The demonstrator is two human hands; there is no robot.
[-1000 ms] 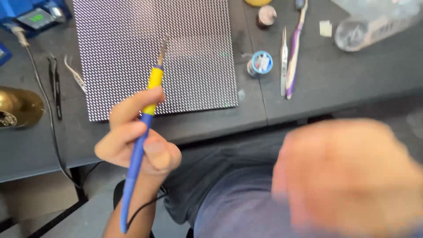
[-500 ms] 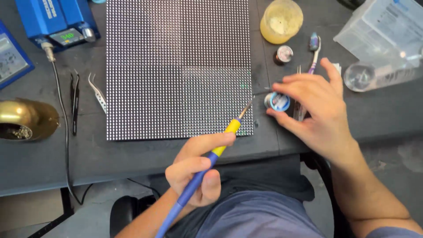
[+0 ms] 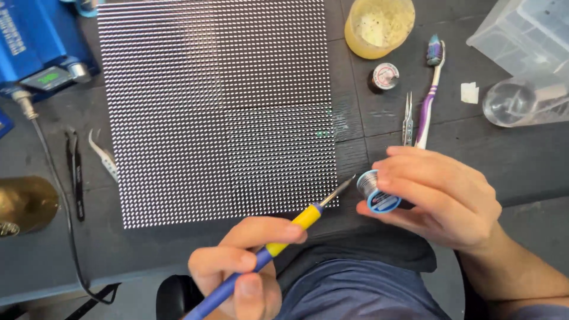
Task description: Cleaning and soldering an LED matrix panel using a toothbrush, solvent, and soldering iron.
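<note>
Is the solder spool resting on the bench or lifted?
Lifted: the right hand grips the solder spool at the bench edge, beside the soldering iron tip.

Tweezers (image 3: 408, 118), toothbrush (image 3: 428, 98) beyond spool (image 3: 375, 191)

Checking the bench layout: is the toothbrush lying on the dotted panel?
No, the toothbrush lies on the bare table right of the panel.

Head camera, looking steeply down.
It sits close above the dotted LED panel (image 3: 216, 109), the desk's near edge running below it.
</note>
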